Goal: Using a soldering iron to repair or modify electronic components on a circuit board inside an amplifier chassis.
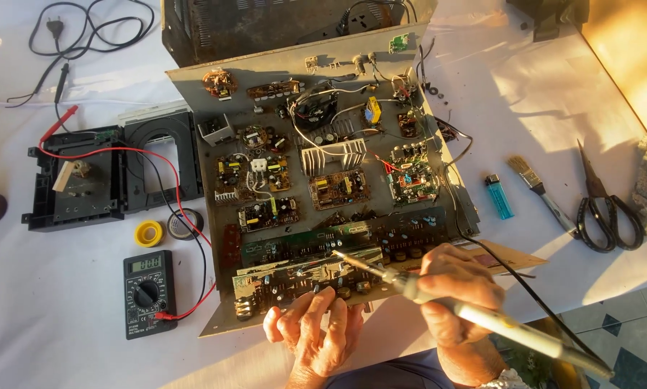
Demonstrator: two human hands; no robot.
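Open metal chassis (pixel 208 310) full of circuit boards (pixel 309 270), right hand (pixel 456 292) gripping soldering iron (pixel 474 313), left hand (pixel 316 335) fingers curled on board edge

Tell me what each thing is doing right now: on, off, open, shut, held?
Soldering iron: held in right hand, tip on the circuit board.
Left hand: steadying the board's edge.
Multimeter: display lit, leads plugged in.
Scissors: shut, lying flat.
Paintbrush: lying unused.
Lighter: lying flat.

Multimeter (pixel 150 294) w/ small rect. grey-green screen (pixel 148 264) at its top, left of metal chassis (pixel 208 180), yellow label on blue lighter (pixel 499 197) right of chassis
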